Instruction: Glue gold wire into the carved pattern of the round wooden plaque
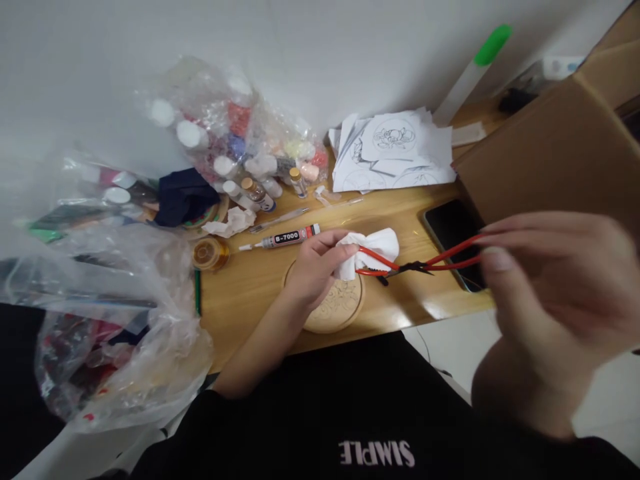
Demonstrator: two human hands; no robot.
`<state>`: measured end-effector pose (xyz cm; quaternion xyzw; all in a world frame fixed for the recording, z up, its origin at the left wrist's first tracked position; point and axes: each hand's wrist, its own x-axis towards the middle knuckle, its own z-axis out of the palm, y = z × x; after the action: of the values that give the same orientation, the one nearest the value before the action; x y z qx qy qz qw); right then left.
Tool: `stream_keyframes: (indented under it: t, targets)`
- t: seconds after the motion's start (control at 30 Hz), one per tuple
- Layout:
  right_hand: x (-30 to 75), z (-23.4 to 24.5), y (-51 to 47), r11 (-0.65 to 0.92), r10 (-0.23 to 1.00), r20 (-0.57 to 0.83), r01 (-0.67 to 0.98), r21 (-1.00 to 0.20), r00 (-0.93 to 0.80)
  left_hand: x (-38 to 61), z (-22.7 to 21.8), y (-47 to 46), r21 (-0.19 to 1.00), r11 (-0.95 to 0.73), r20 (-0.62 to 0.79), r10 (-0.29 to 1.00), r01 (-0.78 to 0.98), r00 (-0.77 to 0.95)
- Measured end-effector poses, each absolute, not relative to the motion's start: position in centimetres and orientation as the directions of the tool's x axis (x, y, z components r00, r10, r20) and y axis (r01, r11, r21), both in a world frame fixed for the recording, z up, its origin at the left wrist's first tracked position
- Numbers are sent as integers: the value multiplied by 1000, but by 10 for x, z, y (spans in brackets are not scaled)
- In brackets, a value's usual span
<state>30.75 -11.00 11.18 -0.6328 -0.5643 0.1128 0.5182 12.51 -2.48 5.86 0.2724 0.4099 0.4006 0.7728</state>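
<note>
My left hand pinches a crumpled white tissue against one end of a red-handled tool, which looks like small pliers or scissors. My right hand, close to the camera and blurred, grips the red handles at the other end. Both hands hold the tool above a round carved wooden disc on the wooden table.
A B-7000 glue tube lies behind the disc. A dark phone lies at right beside a cardboard box. Printed drawings sit at the back. Plastic bags of small bottles and supplies crowd the left.
</note>
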Motion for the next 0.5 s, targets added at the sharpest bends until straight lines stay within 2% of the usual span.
stream_keyframes:
  t: [0.07,0.1,0.13,0.2,0.3,0.4,0.5]
  targets:
    - [294,115,-108,316,888,459,751,-580,-19,123,62,-31,778,510,-394,851,-368,346]
    - [287,115,-105,362,890,437,791,-493,-134,121,64,-34,791,496,-380,857,-359,347]
    - [281,114,-103,359,904,384,825,-437,-190,119,66,-37,800,484,-366,863,-355,349]
    - [272,109,-100,309,928,319,878,-367,-193,115,67,-43,804,467,-341,869,-369,358]
    - [264,106,-102,257,953,250,896,-362,-173,107,66,-50,780,465,-313,869,-419,383]
    - [260,108,-110,221,970,185,882,-417,-156,100,64,-57,744,487,-321,861,-458,395]
    - [257,110,-119,198,975,185,862,-467,-124,96,64,-64,718,504,-333,854,-480,399]
